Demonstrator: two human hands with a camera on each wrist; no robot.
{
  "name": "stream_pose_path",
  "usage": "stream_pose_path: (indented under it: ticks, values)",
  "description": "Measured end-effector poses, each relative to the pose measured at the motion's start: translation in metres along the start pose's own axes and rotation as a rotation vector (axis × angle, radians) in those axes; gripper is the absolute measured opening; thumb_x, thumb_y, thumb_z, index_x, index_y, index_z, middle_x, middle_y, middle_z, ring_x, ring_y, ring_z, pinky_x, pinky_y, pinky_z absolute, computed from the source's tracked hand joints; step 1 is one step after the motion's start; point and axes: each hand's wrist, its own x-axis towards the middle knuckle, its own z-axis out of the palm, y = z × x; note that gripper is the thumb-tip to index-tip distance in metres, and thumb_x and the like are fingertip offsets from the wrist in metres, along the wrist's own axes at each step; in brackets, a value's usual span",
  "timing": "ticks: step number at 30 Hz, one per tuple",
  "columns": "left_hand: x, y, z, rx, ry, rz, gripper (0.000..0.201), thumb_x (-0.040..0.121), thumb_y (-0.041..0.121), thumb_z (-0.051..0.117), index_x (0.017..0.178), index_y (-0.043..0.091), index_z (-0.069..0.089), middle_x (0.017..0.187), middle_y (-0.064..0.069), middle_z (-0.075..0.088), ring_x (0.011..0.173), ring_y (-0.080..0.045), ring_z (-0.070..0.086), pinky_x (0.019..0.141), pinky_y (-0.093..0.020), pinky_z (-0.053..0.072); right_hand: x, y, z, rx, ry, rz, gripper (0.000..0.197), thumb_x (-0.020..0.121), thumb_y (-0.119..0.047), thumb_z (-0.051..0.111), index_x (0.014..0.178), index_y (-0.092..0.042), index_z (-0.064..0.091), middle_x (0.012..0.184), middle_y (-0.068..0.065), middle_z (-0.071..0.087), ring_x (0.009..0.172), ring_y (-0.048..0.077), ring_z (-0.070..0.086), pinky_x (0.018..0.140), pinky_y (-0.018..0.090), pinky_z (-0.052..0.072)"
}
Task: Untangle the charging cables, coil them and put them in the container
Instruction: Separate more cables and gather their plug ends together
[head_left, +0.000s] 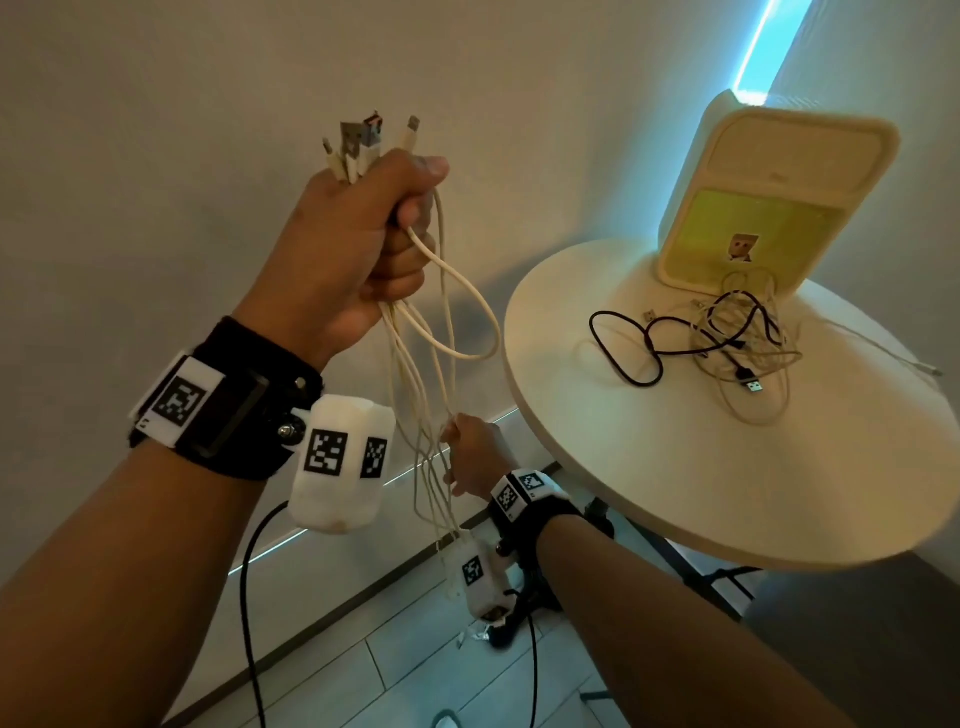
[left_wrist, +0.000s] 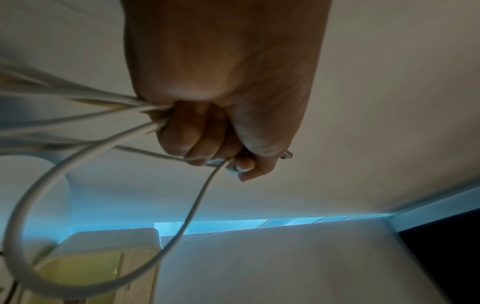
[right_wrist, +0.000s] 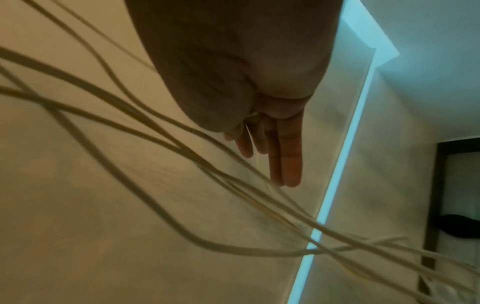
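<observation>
Container (head_left: 779, 150) upright, cables (head_left: 737, 332) outside

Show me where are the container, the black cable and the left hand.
container (head_left: 769, 156): head view, on its upper cream rim.
black cable (head_left: 605, 353): head view, on its loop lying on the table.
left hand (head_left: 358, 249): head view, on the back of the fist.

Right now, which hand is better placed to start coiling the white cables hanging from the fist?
Probably the right hand. It sits low among the hanging white cables with fingers straight, apparently gripping nothing. The left hand is raised and grips the bundle just below the plugs, so it serves as anchor.
</observation>
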Motion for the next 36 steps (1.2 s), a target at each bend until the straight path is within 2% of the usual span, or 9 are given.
stream_pose_path:
  ticks: [8, 10, 13, 17, 20, 24, 29, 32, 36]
  values:
    - [0.006, -0.023, -0.009, 0.139, 0.047, -0.041, 0.046, 0.106, 0.024, 0.058, 0.062, 0.019, 0.045, 0.054, 0.001, 0.019, 0.044, -0.014, 0.012, 0.041, -0.021, 0.014, -0.007, 0.009, -0.014, 0.246, -0.101, 0.28, 0.019, 0.107, -0.025, 0.046, 0.105, -0.01, 0.058, 0.085, 0.012, 0.056, 0.068, 0.038, 0.066, 0.057, 0.042, 0.055]
    - [0.009, -0.037, -0.012, 0.184, 0.075, -0.083, 0.046, 0.107, 0.026, 0.059, 0.063, 0.018, 0.046, 0.053, 0.001, 0.02, 0.044, -0.014, 0.012, 0.042, -0.021, 0.014, -0.009, 0.01, -0.015, 0.142, -0.107, 0.276, 0.023, 0.106, -0.02, 0.05, 0.127, -0.009, 0.05, 0.093, 0.017, 0.06, 0.076, 0.038, 0.068, 0.052, 0.042, 0.056]
    - [0.014, -0.054, -0.016, 0.212, 0.125, -0.145, 0.047, 0.107, 0.026, 0.059, 0.063, 0.017, 0.047, 0.048, 0.005, 0.022, 0.04, -0.011, 0.015, 0.041, -0.02, 0.014, -0.013, 0.017, -0.016, -0.202, -0.112, 0.115, 0.087, 0.096, 0.004, 0.066, 0.162, -0.007, 0.01, 0.131, 0.019, 0.058, 0.108, 0.032, 0.069, 0.076, 0.034, 0.065]
    - [0.02, -0.068, -0.019, 0.264, 0.171, -0.188, 0.047, 0.106, 0.027, 0.06, 0.062, 0.017, 0.05, 0.046, 0.006, 0.026, 0.038, -0.01, 0.018, 0.042, -0.021, 0.014, -0.049, -0.006, -0.026, -0.372, -0.14, -0.091, 0.096, 0.095, 0.011, 0.056, 0.167, -0.009, -0.005, 0.174, 0.02, 0.004, 0.156, 0.037, 0.027, 0.11, 0.037, 0.048]
    - [0.023, -0.071, -0.018, 0.275, 0.187, -0.192, 0.046, 0.106, 0.026, 0.06, 0.062, 0.015, 0.052, 0.046, 0.004, 0.027, 0.038, -0.011, 0.019, 0.041, -0.02, 0.015, -0.075, -0.034, -0.04, -0.333, -0.142, -0.134, 0.073, 0.097, 0.009, 0.051, 0.161, -0.007, 0.019, 0.155, 0.023, 0.042, 0.112, 0.041, 0.069, 0.073, 0.045, 0.066]
    - [0.023, -0.068, -0.012, 0.297, 0.155, -0.189, 0.044, 0.107, 0.027, 0.059, 0.066, 0.011, 0.055, 0.045, 0.003, 0.026, 0.037, -0.011, 0.019, 0.04, -0.021, 0.016, -0.094, -0.063, -0.051, -0.111, 0.073, -0.166, 0.037, 0.106, -0.012, 0.047, 0.143, -0.016, 0.054, 0.088, 0.008, 0.07, 0.063, 0.027, 0.076, 0.053, 0.042, 0.064]
    - [0.019, -0.062, -0.011, 0.34, 0.111, -0.217, 0.043, 0.105, 0.03, 0.062, 0.068, 0.008, 0.063, 0.046, 0.003, 0.028, 0.04, -0.012, 0.02, 0.041, -0.022, 0.018, -0.085, -0.073, -0.056, 0.042, 0.64, -0.372, 0.034, 0.091, -0.003, 0.06, 0.121, -0.017, 0.05, 0.114, 0.003, 0.057, 0.083, 0.01, 0.054, 0.077, 0.039, 0.052]
    - [0.017, -0.061, -0.007, 0.351, 0.101, -0.202, 0.044, 0.105, 0.036, 0.063, 0.075, 0.005, 0.07, 0.049, 0.001, 0.027, 0.042, -0.014, 0.02, 0.042, -0.023, 0.017, -0.084, -0.079, -0.064, 0.096, 0.427, -0.458, 0.052, 0.092, -0.005, 0.061, 0.138, -0.021, 0.041, 0.114, 0.0, 0.059, 0.09, 0.017, 0.065, 0.075, 0.043, 0.059]
    - [0.021, -0.063, 0.0, 0.31, 0.177, -0.184, 0.054, 0.105, 0.048, 0.062, 0.091, -0.002, 0.076, 0.054, -0.003, 0.025, 0.043, -0.015, 0.019, 0.042, -0.023, 0.019, -0.082, -0.088, -0.067, 0.04, 0.332, -0.531, 0.041, 0.104, -0.023, 0.061, 0.14, -0.022, 0.04, 0.079, 0.007, 0.069, 0.055, 0.019, 0.067, 0.048, 0.039, 0.056]
